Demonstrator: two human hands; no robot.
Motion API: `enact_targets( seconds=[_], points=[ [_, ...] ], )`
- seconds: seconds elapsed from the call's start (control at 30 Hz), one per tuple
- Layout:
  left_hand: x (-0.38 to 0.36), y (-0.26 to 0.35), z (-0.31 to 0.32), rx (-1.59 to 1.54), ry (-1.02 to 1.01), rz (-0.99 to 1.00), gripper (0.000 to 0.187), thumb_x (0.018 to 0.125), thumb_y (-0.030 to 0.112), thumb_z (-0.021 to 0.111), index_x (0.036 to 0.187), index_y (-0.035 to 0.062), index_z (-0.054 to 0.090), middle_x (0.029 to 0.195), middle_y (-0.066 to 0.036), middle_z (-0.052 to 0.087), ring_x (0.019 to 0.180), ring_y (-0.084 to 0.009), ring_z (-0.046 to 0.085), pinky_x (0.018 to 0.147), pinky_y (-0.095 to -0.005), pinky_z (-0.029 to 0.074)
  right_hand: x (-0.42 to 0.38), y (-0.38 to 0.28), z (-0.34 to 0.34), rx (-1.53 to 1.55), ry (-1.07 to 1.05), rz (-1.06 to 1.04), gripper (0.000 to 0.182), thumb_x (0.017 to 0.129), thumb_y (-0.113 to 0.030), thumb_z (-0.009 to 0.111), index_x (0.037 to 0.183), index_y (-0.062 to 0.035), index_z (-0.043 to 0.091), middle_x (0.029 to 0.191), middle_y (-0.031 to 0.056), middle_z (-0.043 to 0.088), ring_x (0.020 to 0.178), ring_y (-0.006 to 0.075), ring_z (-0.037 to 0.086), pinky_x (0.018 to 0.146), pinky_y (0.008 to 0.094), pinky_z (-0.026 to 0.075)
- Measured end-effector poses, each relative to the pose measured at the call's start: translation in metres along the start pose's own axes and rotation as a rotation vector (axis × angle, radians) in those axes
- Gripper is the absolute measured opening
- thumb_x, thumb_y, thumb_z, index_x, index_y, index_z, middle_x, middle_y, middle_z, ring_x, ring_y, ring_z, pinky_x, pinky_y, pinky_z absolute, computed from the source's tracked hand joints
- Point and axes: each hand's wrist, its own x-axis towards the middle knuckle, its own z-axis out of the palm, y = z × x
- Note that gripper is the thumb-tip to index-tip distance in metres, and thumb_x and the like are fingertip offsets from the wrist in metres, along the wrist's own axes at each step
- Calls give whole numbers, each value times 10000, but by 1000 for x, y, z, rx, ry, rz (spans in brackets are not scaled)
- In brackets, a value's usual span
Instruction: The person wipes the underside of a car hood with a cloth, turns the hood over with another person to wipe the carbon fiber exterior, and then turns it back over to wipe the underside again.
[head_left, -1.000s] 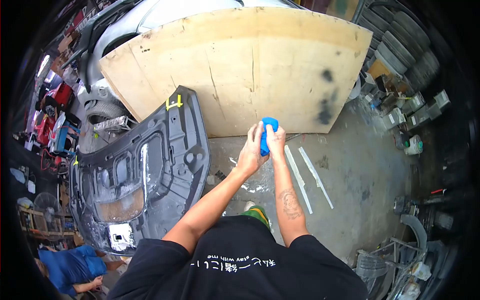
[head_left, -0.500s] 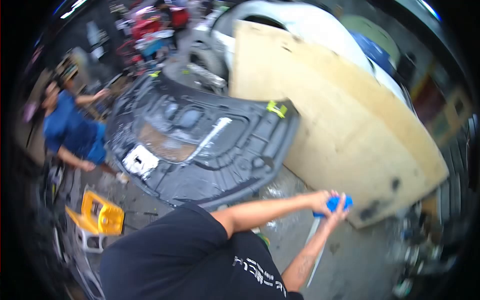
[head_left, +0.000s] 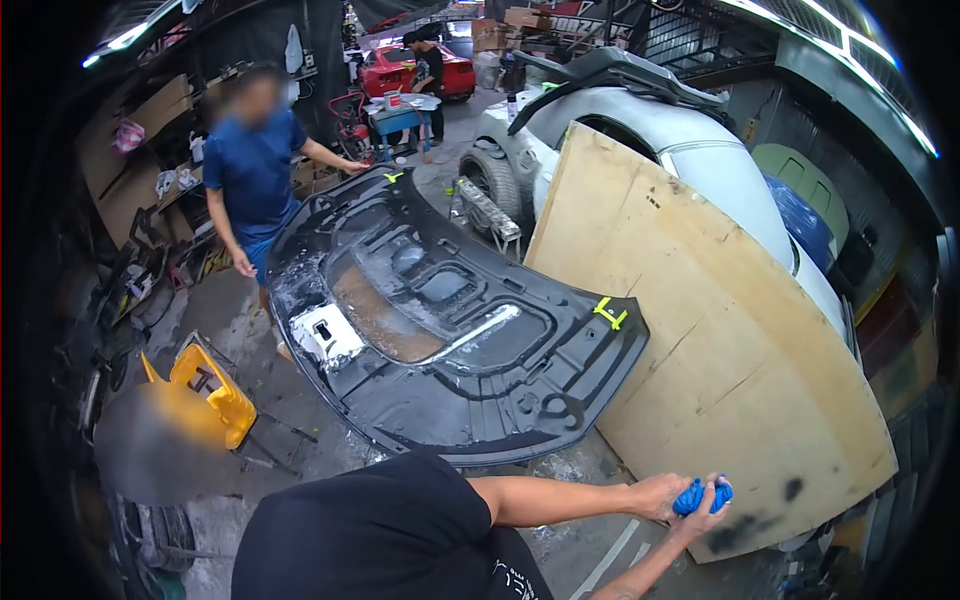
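A crumpled blue cloth or glove (head_left: 690,497) is bunched between my two hands, low on the right of the head view. My left hand (head_left: 657,496), reaching across, is closed on its left side. Coming up from below, my right hand (head_left: 708,514) wraps fingers round its right side. The wooden board (head_left: 720,330) leans just behind my hands. To their left a black car hood (head_left: 475,385) lies with its ribbed side up, bearing a white patch (head_left: 327,334) and yellow-green tape (head_left: 608,314).
A person in blue (head_left: 255,165) stands at the hood's far left, one hand near its edge. A yellow chair (head_left: 222,395) stands at left. Behind the board is a white car body (head_left: 700,140); a red car (head_left: 395,72) and another person (head_left: 428,75) are farther back.
My view has swung up and left, so the hood and board sit lower and farther right. The blue bundle stays between my hands. The person in blue now faces the hood.
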Motion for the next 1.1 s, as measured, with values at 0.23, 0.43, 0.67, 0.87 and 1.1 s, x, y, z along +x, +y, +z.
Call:
enact_targets(
  seconds=[0.23, 0.43, 0.67, 0.87, 1.1],
  points=[
    [-4, -25, -11, -6, -455, -208, 596, 614, 231, 826, 1119, -16, 627, 943, -183, 668, 856, -324, 652, 702, -386, 520, 0, 8, -2, 87, -103, 197, 211, 894, -88, 646, 1093, -46, 592, 969, 102, 642, 786, 153, 570, 681, 287, 511],
    [-54, -44, -3, 619, 0, -69, 723, 715, 219, 790, 1335, -15, 501, 1251, -189, 552, 1156, -331, 566, 797, -450, 534, -17, 60, 31, 68, 215, 209, 386, 919, -375, 709, 1053, -29, 602, 926, 66, 603, 771, 148, 533, 666, 287, 490],
    [-47, -41, -37, 268, -155, -273, 416, 697, 187, 741, 1018, -15, 570, 905, -209, 672, 864, -406, 670, 705, -453, 548, -38, 20, 60, -53, 71, 258, 476, 962, -488, 616, 874, -25, 545, 821, 44, 533, 779, 142, 542, 704, 297, 493],
    [-58, -50, -20, -153, 96, -45, 486, 615, 257, 777, 967, -28, 601, 885, -250, 659, 840, -449, 649, 749, -456, 529, -31, 24, 43, 128, -201, 301, 455, 992, -492, 560, 792, -87, 500, 659, 23, 506, 647, 134, 557, 687, 308, 522],
    [-60, -42, -61, -716, -242, -465, 238, 586, 179, 792, 588, -12, 651, 559, -62, 603, 526, -151, 586, 494, -320, 473, -16, 47, 23, 341, -479, 472, 414, 1006, -493, 516, 756, -168, 456, 597, -18, 446, 534, 119, 467, 601, 318, 469]
  ],
)
